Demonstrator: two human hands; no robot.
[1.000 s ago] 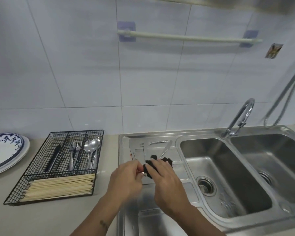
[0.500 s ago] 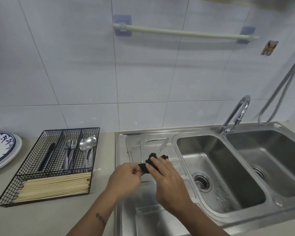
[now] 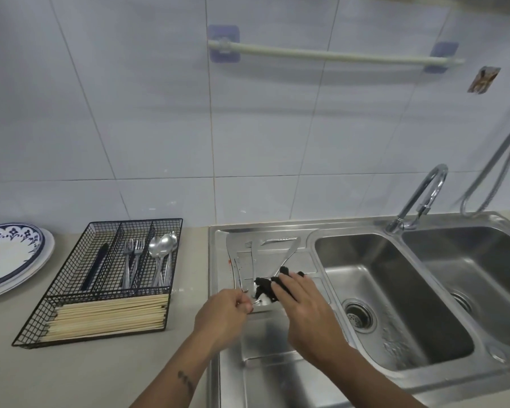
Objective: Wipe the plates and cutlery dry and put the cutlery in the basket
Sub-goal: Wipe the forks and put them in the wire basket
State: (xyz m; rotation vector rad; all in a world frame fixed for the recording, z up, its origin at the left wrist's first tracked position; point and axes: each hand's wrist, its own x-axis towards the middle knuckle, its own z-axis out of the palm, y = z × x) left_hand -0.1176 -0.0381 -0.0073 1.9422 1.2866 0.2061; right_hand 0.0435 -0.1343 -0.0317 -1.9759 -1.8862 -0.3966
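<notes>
My left hand (image 3: 223, 315) pinches the handle end of a thin metal piece of cutlery (image 3: 256, 302) over the sink's drainboard. My right hand (image 3: 304, 310) holds a black cloth (image 3: 267, 285) wrapped around the other end of it; which kind of cutlery it is stays hidden. More wet cutlery (image 3: 255, 254) lies on the drainboard behind my hands. The black wire basket (image 3: 71, 301) sits to the left on the counter, holding forks (image 3: 133, 260), spoons (image 3: 162, 254), a dark utensil (image 3: 96, 266) and chopsticks (image 3: 109, 318). Blue-patterned plates (image 3: 9, 257) are stacked at far left.
A steel double sink (image 3: 395, 293) with a curved tap (image 3: 418, 198) fills the right side. A spray hose (image 3: 495, 169) hangs at far right. A towel rail (image 3: 330, 55) is fixed to the tiled wall. Beige counter (image 3: 86, 375) runs in front of the basket.
My hands have drawn slightly apart, exposing a short stretch of metal between my left fingers and the cloth. The view has shifted a little; basket and plates stay put.
</notes>
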